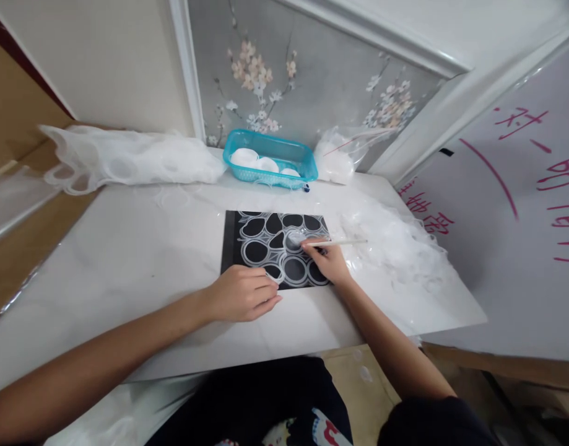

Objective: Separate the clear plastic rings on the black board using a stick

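In the single head view, looking down over a white table [126, 260], I see two bare hands at work on a black panel [229, 241] patterned with pale rings, lying at the centre of the frame. The right hand [328, 259], just right of centre, pinches a thin white stick [342, 242] whose length points rightward; its fingertips meet the panel beside a cloudy patch of film [294, 238] inside one ring. Whether they also grip that film, I can't make out. The left hand [244, 294] lies over the panel's lower edge, fingers loosely curled; I can't make out whether it grasps anything. To work well here, I'd judge, the left hand should press the panel flat, and the right should move gently, so the thin ring outlines neither tear nor lift. At upper centre stands a blue basket [251, 176] with round white pieces [244, 158], a clear bag [337, 162] to its right. Perforated white film [140, 158] is bundled at upper left; crumpled translucent film [395, 248] spreads at right.
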`<control>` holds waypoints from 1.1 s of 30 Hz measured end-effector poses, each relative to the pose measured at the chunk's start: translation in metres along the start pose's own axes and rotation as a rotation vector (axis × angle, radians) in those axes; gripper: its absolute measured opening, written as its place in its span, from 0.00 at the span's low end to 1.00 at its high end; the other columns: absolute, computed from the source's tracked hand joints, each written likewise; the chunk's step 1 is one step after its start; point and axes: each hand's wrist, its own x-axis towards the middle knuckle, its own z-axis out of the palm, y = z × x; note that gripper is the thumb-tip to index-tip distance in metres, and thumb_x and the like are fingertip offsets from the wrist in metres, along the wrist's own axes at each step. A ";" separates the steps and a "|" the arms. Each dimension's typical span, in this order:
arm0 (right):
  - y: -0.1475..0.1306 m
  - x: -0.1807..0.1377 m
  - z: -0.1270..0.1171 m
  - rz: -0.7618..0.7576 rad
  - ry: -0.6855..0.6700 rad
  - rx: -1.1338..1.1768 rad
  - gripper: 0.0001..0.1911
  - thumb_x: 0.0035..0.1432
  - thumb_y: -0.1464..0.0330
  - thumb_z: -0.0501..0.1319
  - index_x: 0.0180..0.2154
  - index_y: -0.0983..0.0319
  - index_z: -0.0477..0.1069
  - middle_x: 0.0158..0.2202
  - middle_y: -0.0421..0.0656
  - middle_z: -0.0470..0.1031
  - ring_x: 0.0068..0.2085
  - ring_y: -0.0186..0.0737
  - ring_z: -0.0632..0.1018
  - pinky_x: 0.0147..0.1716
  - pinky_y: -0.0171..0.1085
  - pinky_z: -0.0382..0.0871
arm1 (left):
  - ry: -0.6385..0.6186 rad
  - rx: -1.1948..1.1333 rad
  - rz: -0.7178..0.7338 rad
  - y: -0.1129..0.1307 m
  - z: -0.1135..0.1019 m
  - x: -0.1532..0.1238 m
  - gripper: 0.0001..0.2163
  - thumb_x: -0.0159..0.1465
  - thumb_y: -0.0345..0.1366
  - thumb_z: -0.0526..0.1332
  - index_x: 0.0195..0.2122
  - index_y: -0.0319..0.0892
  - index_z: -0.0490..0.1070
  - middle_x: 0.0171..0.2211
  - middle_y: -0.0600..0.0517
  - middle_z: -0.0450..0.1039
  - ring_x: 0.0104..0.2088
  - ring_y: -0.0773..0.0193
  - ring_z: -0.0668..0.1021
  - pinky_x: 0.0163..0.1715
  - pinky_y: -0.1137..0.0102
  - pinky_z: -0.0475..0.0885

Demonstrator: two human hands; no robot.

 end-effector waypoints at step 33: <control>-0.012 0.066 -0.041 -0.042 0.544 -0.235 0.17 0.66 0.62 0.55 0.35 0.61 0.80 0.40 0.48 0.84 0.46 0.50 0.81 0.50 0.50 0.73 | -0.484 -0.078 -0.508 -0.025 0.033 0.040 0.16 0.70 0.41 0.57 0.58 0.46 0.70 0.46 0.49 0.82 0.37 0.55 0.84 0.36 0.65 0.75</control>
